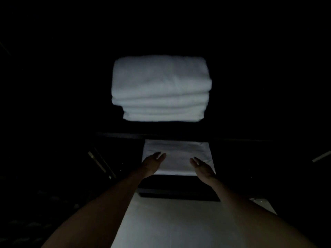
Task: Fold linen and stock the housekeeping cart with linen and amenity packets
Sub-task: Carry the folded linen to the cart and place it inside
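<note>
Folded linen (176, 156) lies under the flat, straight-fingered left hand (152, 162) and right hand (203, 168); no readable writing.

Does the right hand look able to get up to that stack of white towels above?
Probably yes: the right hand lies open by the folded sheet, holding nothing, and nothing visible blocks the towel stack.

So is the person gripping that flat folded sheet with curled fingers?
No, the left hand and right hand lie with straight fingers along the folded sheet's sides.
</note>
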Demonstrator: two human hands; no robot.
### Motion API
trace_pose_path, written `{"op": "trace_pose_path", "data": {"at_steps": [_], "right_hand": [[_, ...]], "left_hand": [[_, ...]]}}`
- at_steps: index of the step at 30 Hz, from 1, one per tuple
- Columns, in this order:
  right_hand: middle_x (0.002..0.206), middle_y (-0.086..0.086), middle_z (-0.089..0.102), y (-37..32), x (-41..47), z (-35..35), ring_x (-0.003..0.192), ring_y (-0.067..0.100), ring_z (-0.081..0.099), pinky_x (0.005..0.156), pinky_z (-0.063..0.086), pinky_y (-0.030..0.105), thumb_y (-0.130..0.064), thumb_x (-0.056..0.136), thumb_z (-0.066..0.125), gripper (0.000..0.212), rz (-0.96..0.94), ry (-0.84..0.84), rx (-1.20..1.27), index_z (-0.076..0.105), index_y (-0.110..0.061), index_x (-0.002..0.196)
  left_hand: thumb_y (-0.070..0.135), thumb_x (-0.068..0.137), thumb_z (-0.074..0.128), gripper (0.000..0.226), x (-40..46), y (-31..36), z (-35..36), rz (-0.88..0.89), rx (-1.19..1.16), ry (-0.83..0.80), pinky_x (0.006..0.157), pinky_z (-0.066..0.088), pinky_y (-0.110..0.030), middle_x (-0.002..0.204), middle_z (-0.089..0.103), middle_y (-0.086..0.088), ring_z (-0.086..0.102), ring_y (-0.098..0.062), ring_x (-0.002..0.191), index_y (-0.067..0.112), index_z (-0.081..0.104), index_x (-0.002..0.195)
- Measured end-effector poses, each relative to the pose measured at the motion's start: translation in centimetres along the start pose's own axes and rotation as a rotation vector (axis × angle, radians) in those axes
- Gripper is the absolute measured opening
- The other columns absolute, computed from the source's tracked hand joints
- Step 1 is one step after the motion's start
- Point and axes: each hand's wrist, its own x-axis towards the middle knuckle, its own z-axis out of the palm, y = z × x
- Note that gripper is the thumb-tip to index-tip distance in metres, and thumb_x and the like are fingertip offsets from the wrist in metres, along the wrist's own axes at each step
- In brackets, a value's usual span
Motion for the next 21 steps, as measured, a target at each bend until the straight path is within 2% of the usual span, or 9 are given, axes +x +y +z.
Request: {"op": "trace_pose_path", "data": {"at_steps": [4,6,8,11,13,15,16,18,21], "right_hand": [[0.16,0.002,0.032,-5.9,-7.5,-2.4,0.145,0.023,0.034,0.117,0.025,0.03,-0.05,0.104,0.033,0.057,-0.016,-0.058,0.1,0.035,-0.02,0.153],[0.156,0.001,0.039,-9.1,-11.3,-4.0,0.144,0.021,0.036,0.118,0.024,0.029,-0.048,0.104,0.037,0.054,-0.024,-0.065,0.152,0.042,-0.019,0.149],[0.151,0.001,0.046,-12.4,-15.0,-5.7,0.139,0.019,0.042,0.116,0.027,0.027,-0.045,0.104,0.042,0.049,-0.048,-0.076,0.217,0.05,-0.017,0.144],[0.143,0.003,0.055,-17.6,-20.4,-8.4,0.131,0.019,0.051,0.116,0.035,0.036,-0.041,0.103,0.046,0.044,-0.107,-0.111,0.331,0.056,-0.015,0.137],[0.134,0.0,0.061,-20.9,-23.8,-10.1,0.126,0.018,0.056,0.111,0.041,0.04,-0.042,0.102,0.048,0.036,-0.143,-0.131,0.379,0.062,-0.021,0.128],[0.119,-0.013,0.069,-24.0,-27.3,-11.5,0.115,0.01,0.062,0.101,0.049,0.034,-0.044,0.102,0.048,0.026,-0.183,-0.176,0.399,0.072,-0.037,0.107],[0.109,-0.018,0.072,-25.5,-29.0,-12.1,0.108,0.005,0.065,0.093,0.053,0.029,-0.045,0.102,0.047,0.028,-0.206,-0.205,0.406,0.075,-0.042,0.097],[0.098,-0.015,0.075,-28.0,-32.0,-13.0,0.097,0.003,0.068,0.084,0.055,0.028,-0.043,0.102,0.047,0.032,-0.229,-0.239,0.42,0.076,-0.04,0.089],[0.095,-0.006,0.076,-30.6,-35.5,-13.5,0.096,0.012,0.071,0.086,0.057,0.035,-0.039,0.103,0.048,0.032,-0.3,-0.272,0.422,0.076,-0.034,0.088]], "left_hand": [[0.041,0.104,0.045,0.047,-9.1,5.0,-2.2,-0.08,-0.201,0.014,0.11,0.035,-0.03,0.145,0.051,-0.011,0.046,-0.029,0.136,0.01,0.052,0.139],[0.036,0.104,0.047,0.035,-13.3,7.6,-3.1,-0.114,-0.401,0.004,0.1,0.043,-0.029,0.135,0.058,-0.011,0.059,-0.026,0.116,0.013,0.059,0.128],[0.036,0.103,0.048,0.032,-17.6,10.4,-4.4,-0.15,-0.545,0.0,0.085,0.046,-0.028,0.122,0.06,-0.006,0.059,-0.017,0.098,0.015,0.059,0.124],[0.035,0.101,0.052,0.025,-23.2,14.2,-7.0,-0.131,-0.588,0.026,0.084,0.048,-0.03,0.12,0.063,-0.005,0.059,-0.017,0.101,0.017,0.063,0.116],[0.034,0.1,0.054,0.02,-26.7,16.5,-8.8,-0.084,-0.61,0.048,0.09,0.051,-0.033,0.119,0.067,-0.006,0.063,-0.016,0.101,0.02,0.066,0.107],[0.043,0.096,0.057,0.029,-30.0,18.7,-10.3,-0.042,-0.613,0.073,0.095,0.052,-0.037,0.115,0.07,-0.003,0.066,-0.016,0.103,0.018,0.069,0.107],[0.047,0.092,0.057,0.035,-31.7,19.5,-10.9,-0.018,-0.619,0.08,0.095,0.052,-0.037,0.112,0.072,-0.001,0.067,-0.015,0.104,0.019,0.07,0.108],[0.05,0.095,0.055,0.036,-34.9,20.9,-12.0,0.034,-0.615,0.079,0.095,0.053,-0.036,0.108,0.075,0.003,0.068,-0.012,0.104,0.022,0.071,0.111],[0.045,0.101,0.049,0.035,-39.0,21.9,-13.0,0.091,-0.623,0.128,0.096,0.053,-0.036,0.107,0.076,0.003,0.069,-0.011,0.105,0.022,0.071,0.115]]}}
